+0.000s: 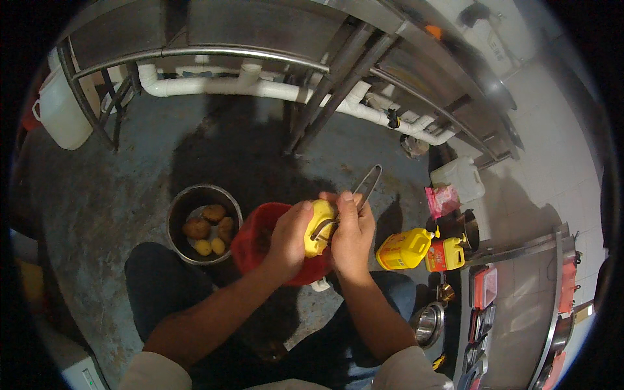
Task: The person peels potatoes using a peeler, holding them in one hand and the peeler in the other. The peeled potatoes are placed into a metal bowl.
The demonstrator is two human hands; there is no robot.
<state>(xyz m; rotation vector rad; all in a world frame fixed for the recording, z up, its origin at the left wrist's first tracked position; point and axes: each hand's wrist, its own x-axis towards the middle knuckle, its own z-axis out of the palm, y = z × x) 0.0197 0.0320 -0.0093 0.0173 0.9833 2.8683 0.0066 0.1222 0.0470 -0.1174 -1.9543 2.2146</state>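
Observation:
Between both hands, above a red plastic basin, is a peeled yellow potato. My left hand grips it from the left side. My right hand is shut on a metal peeler, whose handle loop sticks up past the fingers and whose blade lies against the potato's lower face. Left of the basin, on the floor, stands a round steel pot holding several potatoes, some brown and unpeeled, others yellow and peeled. The basin's contents are mostly hidden by the hands.
Two yellow plastic jugs stand to the right, near a pink packet and a translucent jerrycan. Ahead, white drain pipes run beneath a steel sink counter. A shelf with trays is at the lower right; a white bucket is far left.

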